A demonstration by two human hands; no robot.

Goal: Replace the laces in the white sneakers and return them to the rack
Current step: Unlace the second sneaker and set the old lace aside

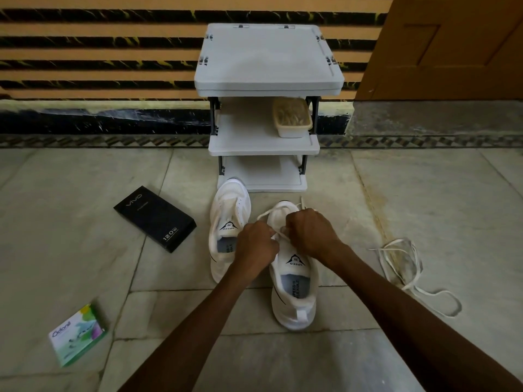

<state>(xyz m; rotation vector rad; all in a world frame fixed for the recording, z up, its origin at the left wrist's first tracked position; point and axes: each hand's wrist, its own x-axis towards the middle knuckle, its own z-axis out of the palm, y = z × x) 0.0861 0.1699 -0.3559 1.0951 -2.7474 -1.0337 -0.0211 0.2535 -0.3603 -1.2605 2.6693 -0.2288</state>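
Both fists, left hand (256, 244) and right hand (310, 233), curl tight around the flat white lace (280, 232) over the white mesh sneaker (297, 301), grey plastic rack (263, 149) at twelve o'clock. Uneven pulls (eyelets hidden) could leave lopsided tails.

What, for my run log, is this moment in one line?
step: lacing sneaker; left hand: pinches lace; right hand: holds lace; other sneaker: beside, on floor; loose laces: floor; rack: no sneakers yet
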